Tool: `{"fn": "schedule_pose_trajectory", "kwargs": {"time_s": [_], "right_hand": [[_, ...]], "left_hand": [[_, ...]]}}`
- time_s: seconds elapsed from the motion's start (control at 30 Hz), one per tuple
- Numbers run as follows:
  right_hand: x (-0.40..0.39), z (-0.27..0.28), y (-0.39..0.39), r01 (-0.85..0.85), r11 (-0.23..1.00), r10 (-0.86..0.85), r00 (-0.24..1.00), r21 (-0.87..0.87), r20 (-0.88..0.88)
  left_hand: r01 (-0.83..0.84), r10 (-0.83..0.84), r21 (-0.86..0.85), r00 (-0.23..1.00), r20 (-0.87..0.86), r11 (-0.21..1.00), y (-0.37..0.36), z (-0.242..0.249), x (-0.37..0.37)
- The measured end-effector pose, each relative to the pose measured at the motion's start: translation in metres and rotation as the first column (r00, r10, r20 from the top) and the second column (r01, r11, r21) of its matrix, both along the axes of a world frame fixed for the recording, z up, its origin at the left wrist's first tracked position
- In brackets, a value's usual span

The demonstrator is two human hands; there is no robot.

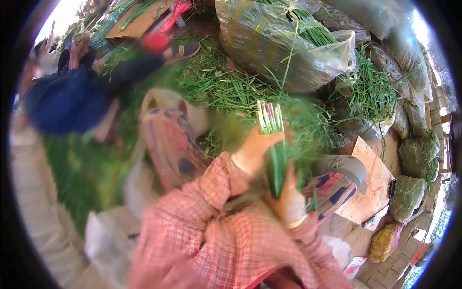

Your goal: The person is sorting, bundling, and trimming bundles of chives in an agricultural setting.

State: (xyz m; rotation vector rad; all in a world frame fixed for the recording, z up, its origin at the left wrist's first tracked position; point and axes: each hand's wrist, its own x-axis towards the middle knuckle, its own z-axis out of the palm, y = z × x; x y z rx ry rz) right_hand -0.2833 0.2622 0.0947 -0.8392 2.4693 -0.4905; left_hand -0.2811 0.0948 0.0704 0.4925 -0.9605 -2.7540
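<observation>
We held a bunch of long green stalks [276, 161] in front of our body, above the litter-strewn floor, with its pale, cut-looking ends uppermost and its green leaves running down. Our left hand [259, 145] was closed around it just below the pale ends, thumb across the front. Our right hand [290, 197] was against the leaves lower down; its fingers were mostly hidden, so we could not tell how firmly it gripped. Loose green leaves [231, 84] covered the floor beyond our hands, up to a large clear plastic bag [269, 53] holding more greens. To the right of that bag, more leaves [373, 94] were heaped over packed bags. On our right lay a flat board [368, 180] with a red string [374, 176] on it and a small dark object [392, 189] at its right edge. A yellowish bag [385, 243] lay near its lower end. On our left, a person in dark blue [67, 101] was blurred, one shoe [186, 50] reaching the leaves.
</observation>
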Motion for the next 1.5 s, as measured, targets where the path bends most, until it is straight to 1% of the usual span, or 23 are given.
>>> {"fn": "schedule_pose_trajectory", "kwargs": {"time_s": [0.07, 0.17, 0.2, 0.23, 0.27, 0.37, 0.47, 0.57, 0.73, 0.8, 0.97, 1.03, 1.1, 1.13, 1.17, 1.2, 1.23, 1.27, 1.3, 1.37, 1.4, 1.43, 1.5], "right_hand": [[-0.009, 0.027, 0.005, -0.085, 0.996, 0.086, 0.988, -0.009, 0.129], [-0.072, 0.066, 0.026, -0.228, 0.963, 0.236, 0.971, -0.142, 0.039], [-0.091, 0.108, 0.01, -0.194, 0.981, 0.194, 0.98, 0.016, -0.041], [-0.123, 0.077, 0.014, -0.235, 0.876, 0.182, 0.97, -0.422, -0.163], [-0.136, 0.118, -0.011, -0.213, 0.855, 0.222, 0.974, -0.473, -0.037], [-0.155, 0.143, -0.106, -0.364, 0.5, 0.433, 0.891, -0.786, -0.138], [-0.157, 0.083, -0.16, -0.702, 0.515, 0.856, 0.453, -0.492, 0.25], [-0.156, 0.048, -0.133, -0.676, 0.499, 0.865, 0.351, -0.542, 0.358], [-0.161, 0.056, -0.052, -0.102, 0.775, 0.366, 0.876, -0.624, 0.313], [-0.139, 0.038, -0.023, 0.065, 0.861, 0.252, 0.807, -0.504, 0.534], [-0.107, 0.023, -0.018, 0.048, 0.883, 0.136, 0.926, -0.467, 0.352], [-0.13, 0.054, -0.017, 0.347, 0.729, -0.047, 0.885, -0.589, 0.463], [-0.168, 0.077, 0.0, 0.671, 0.336, -0.28, 0.741, -0.661, 0.611], [-0.203, 0.072, 0.013, 0.623, -0.007, -0.045, 0.782, -0.783, 0.622], [-0.256, 0.073, 0.056, 0.566, 0.043, 0.472, 0.715, -0.824, 0.516], [-0.272, 0.085, 0.069, 0.373, -0.073, 0.345, 0.879, -0.925, 0.328], [-0.278, 0.095, 0.058, 0.327, -0.136, -0.087, 0.936, -0.935, 0.34], [-0.283, 0.097, 0.048, 0.266, -0.169, -0.508, 0.801, -0.949, 0.315], [-0.268, 0.1, 0.033, 0.175, 0.422, -0.624, 0.768, -0.889, -0.145], [-0.212, 0.086, -0.035, 0.001, 0.558, -0.229, 0.961, -0.83, -0.153], [-0.16, 0.097, -0.066, 0.101, 0.64, -0.003, 0.992, -0.762, 0.13], [-0.134, 0.097, -0.092, -0.38, 0.666, 0.226, 0.923, -0.642, -0.311], [-0.081, 0.083, -0.132, -0.508, 0.53, 0.514, 0.829, -0.678, -0.22]], "left_hand": [[0.027, -0.026, 0.12, 1.0, -0.016, 0.992, -0.004, -0.001, 0.0], [0.106, -0.106, -0.011, 0.994, -0.024, 0.994, -0.01, 0.01, 0.003], [0.138, -0.138, -0.044, 0.99, -0.012, 0.99, -0.009, 0.016, 0.003], [0.136, -0.136, -0.016, 0.991, -0.006, 0.991, -0.005, 0.021, 0.002], [0.157, -0.149, 0.116, 0.986, -0.076, 0.981, -0.005, 0.027, 0.001], [0.223, -0.209, 0.103, 0.969, -0.13, 0.969, -0.004, 0.034, 0.0], [0.202, -0.182, 0.125, 0.972, -0.15, 0.971, -0.004, 0.034, 0.007], [0.167, -0.149, 0.117, 0.978, -0.148, 0.979, -0.001, 0.004, 0.015], [0.12, -0.119, 0.287, 0.993, -0.02, 0.95, -0.003, 0.003, 0.023], [0.136, -0.131, 0.263, 0.991, -0.039, 0.955, -0.004, -0.001, 0.02], [0.028, -0.029, 0.137, 1.0, 0.009, 0.99, -0.01, 0.003, 0.023], [-0.119, 0.119, 0.012, 0.993, 0.023, 0.993, -0.033, 0.007, 0.031], [-0.269, 0.277, 0.106, 0.959, -0.065, 0.957, -0.067, 0.007, 0.047], [-0.343, 0.352, 0.1, 0.93, -0.104, 0.934, -0.081, 0.014, 0.056], [-0.391, 0.397, 0.074, 0.909, -0.125, 0.918, -0.093, 0.02, 0.067], [-0.439, 0.441, 0.047, 0.886, -0.144, 0.897, -0.105, 0.025, 0.078], [-0.483, 0.48, 0.021, 0.863, -0.161, 0.875, -0.116, 0.031, 0.09], [-0.477, 0.466, -0.012, 0.863, -0.194, 0.879, -0.124, 0.034, 0.099], [-0.467, 0.447, -0.042, 0.866, -0.224, 0.883, -0.13, 0.037, 0.105], [-0.45, 0.422, -0.075, 0.874, -0.24, 0.89, -0.129, 0.044, 0.107], [-0.426, 0.396, -0.096, 0.888, -0.235, 0.9, -0.126, 0.051, 0.106], [-0.397, 0.364, -0.113, 0.902, -0.231, 0.911, -0.122, 0.056, 0.104], [-0.373, 0.346, -0.131, 0.919, -0.191, 0.919, -0.109, 0.069, 0.1]]}}
